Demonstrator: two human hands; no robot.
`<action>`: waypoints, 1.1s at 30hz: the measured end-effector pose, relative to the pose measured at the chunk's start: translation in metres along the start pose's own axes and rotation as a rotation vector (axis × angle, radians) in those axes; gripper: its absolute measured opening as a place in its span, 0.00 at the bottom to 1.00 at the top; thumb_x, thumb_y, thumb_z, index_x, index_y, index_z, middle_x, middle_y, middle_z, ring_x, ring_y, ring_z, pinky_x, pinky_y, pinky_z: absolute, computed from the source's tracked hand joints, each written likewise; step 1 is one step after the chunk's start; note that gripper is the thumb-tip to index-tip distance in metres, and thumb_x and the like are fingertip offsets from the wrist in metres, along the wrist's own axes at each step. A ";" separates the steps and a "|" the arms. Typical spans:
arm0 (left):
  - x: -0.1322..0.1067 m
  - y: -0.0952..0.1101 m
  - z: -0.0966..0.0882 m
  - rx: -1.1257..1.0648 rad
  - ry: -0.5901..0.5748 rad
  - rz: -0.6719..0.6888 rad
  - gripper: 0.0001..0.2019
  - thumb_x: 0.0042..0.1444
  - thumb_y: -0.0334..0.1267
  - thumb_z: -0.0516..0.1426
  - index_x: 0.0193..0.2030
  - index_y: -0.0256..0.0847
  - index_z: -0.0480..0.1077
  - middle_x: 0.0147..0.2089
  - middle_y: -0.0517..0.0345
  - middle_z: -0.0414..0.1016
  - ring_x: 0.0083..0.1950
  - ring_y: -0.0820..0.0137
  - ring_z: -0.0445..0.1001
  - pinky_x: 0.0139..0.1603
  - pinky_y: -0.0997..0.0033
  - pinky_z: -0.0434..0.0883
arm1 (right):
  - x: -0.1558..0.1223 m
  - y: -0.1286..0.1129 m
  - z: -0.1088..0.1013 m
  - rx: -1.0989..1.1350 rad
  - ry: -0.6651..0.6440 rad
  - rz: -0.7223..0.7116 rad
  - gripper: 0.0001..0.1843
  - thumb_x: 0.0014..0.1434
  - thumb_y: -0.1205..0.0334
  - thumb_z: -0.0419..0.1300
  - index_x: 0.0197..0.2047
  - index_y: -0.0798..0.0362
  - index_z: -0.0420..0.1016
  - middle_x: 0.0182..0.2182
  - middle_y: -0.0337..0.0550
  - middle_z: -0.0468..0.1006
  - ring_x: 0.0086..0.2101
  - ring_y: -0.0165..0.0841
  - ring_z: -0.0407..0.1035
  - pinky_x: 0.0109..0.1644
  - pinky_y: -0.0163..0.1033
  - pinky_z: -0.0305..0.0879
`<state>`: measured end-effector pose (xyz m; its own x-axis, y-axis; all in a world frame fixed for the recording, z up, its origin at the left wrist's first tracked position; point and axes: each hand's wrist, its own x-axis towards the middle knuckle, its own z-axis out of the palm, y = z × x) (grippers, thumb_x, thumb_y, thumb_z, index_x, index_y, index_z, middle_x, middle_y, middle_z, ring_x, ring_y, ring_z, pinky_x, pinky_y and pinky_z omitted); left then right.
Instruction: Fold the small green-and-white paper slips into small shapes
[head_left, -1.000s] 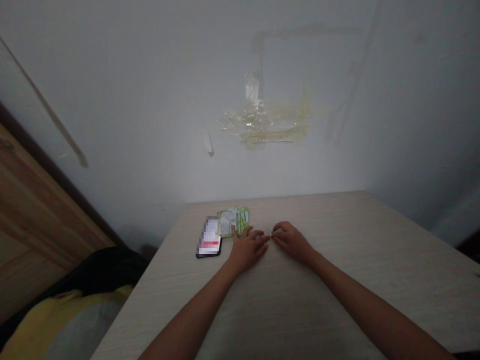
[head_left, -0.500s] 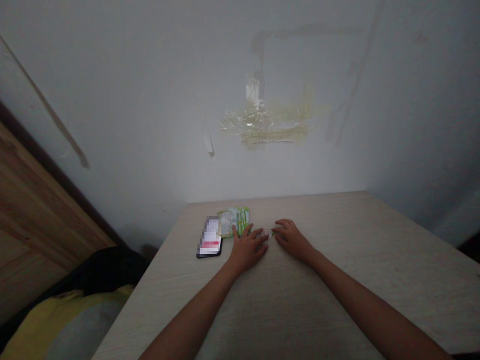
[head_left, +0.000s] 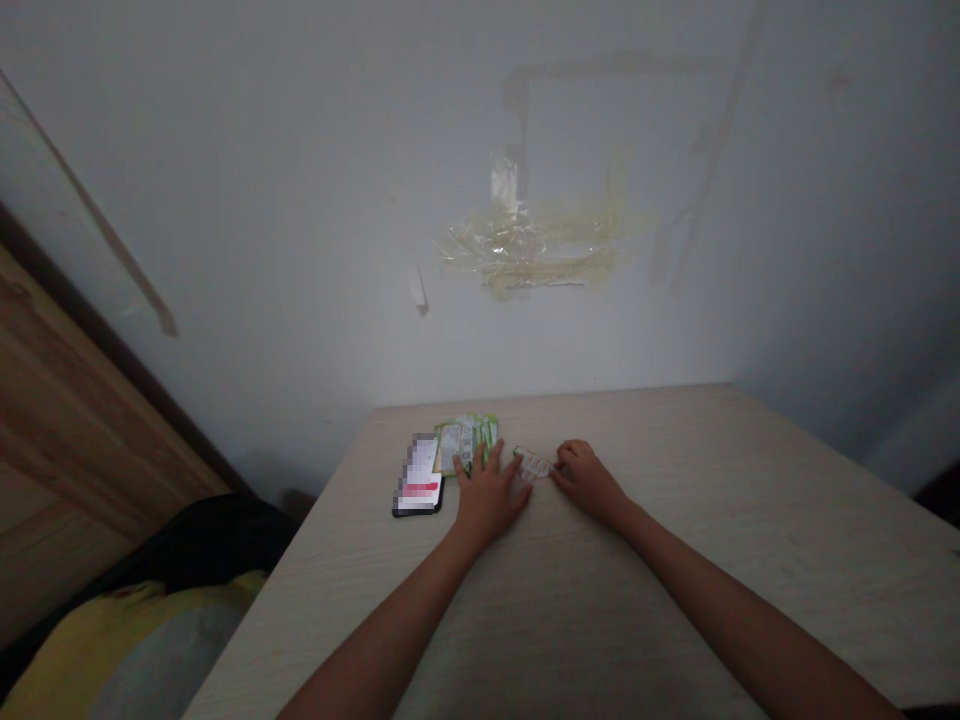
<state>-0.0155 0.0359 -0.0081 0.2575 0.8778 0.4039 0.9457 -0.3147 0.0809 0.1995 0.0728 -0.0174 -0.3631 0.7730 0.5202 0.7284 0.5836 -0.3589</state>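
Note:
Near the middle of the table lies a small white printed packet (head_left: 534,463) with orange-red marks and a green edge. My right hand (head_left: 589,478) has its thumb and fingers drawn together at the packet's right end, pinching it. To the packet's left, my left hand (head_left: 489,497) rests with its fingers spread. Its fingertips reach the lower edge of a fanned pile of green and white printed packets (head_left: 466,440), and its thumb side is close to the single packet.
A phone (head_left: 418,480) with a lit, partly blurred screen lies left of the pile. The wooden table (head_left: 637,600) meets a wall (head_left: 315,250) with peeling tape (head_left: 532,245). Off the table's left side are yellow and grey cloth (head_left: 142,640) and a wooden panel (head_left: 60,430).
My right fingers have closed on the packet's right end, and more of the packet shows. My left hand has shifted slightly left and spread, uncovering it.

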 end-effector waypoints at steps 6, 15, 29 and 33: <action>0.000 -0.002 0.006 0.010 -0.054 -0.044 0.27 0.59 0.59 0.49 0.64 0.57 0.60 0.70 0.50 0.53 0.69 0.46 0.50 0.64 0.32 0.45 | 0.000 0.001 0.001 0.012 -0.017 0.013 0.03 0.57 0.65 0.59 0.35 0.56 0.72 0.40 0.50 0.71 0.45 0.39 0.64 0.50 0.44 0.63; 0.001 -0.002 0.004 -0.017 -0.053 0.019 0.24 0.60 0.55 0.50 0.62 0.56 0.62 0.69 0.52 0.56 0.68 0.49 0.53 0.64 0.35 0.49 | 0.001 -0.001 -0.002 0.043 -0.021 0.005 0.02 0.57 0.67 0.59 0.35 0.55 0.71 0.39 0.50 0.71 0.44 0.39 0.64 0.50 0.44 0.63; 0.002 -0.002 -0.004 -0.137 -0.044 0.204 0.17 0.65 0.49 0.48 0.58 0.60 0.66 0.60 0.62 0.71 0.68 0.55 0.55 0.64 0.25 0.32 | -0.001 0.000 -0.002 0.236 -0.076 -0.103 0.04 0.57 0.68 0.59 0.36 0.53 0.73 0.41 0.48 0.75 0.46 0.37 0.67 0.53 0.45 0.64; 0.002 -0.002 -0.002 -0.133 -0.039 0.177 0.17 0.65 0.49 0.47 0.58 0.58 0.66 0.63 0.61 0.67 0.69 0.54 0.53 0.63 0.25 0.31 | -0.002 0.000 -0.005 0.295 -0.095 -0.109 0.06 0.57 0.68 0.59 0.38 0.52 0.75 0.40 0.46 0.77 0.46 0.37 0.69 0.53 0.45 0.65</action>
<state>-0.0177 0.0371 -0.0055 0.4273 0.8169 0.3875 0.8511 -0.5081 0.1326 0.2031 0.0704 -0.0147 -0.4923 0.7135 0.4986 0.4874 0.7006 -0.5212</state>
